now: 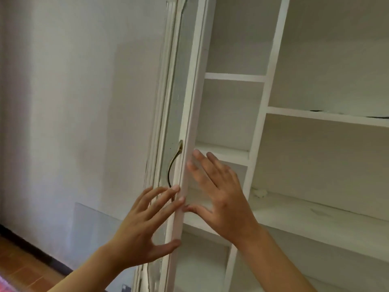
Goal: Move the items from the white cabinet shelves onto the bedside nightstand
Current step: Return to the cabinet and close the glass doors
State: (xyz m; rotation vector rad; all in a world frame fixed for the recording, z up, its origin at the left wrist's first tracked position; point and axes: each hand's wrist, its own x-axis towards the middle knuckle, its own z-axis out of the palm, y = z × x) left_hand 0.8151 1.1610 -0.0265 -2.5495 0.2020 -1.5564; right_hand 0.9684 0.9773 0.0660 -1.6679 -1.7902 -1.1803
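The white cabinet [271, 66] stands open, split by an upright divider [266, 106] into 2 columns of shelves. Left of the divider run narrow shelves [234, 77]; right of it, wide shelves [328, 118]. A thin dark thing [376, 117], too slight to identify, lies on the upper wide shelf far right of the divider. A small white lump [259, 193] sits on the lower wide shelf just right of the divider.

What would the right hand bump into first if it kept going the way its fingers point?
Probably the cabinet door's edge: the right hand points up and left, its fingertips already at or nearly touching that edge. Depth is unclear, so it might slip behind it, towards the narrow shelf.
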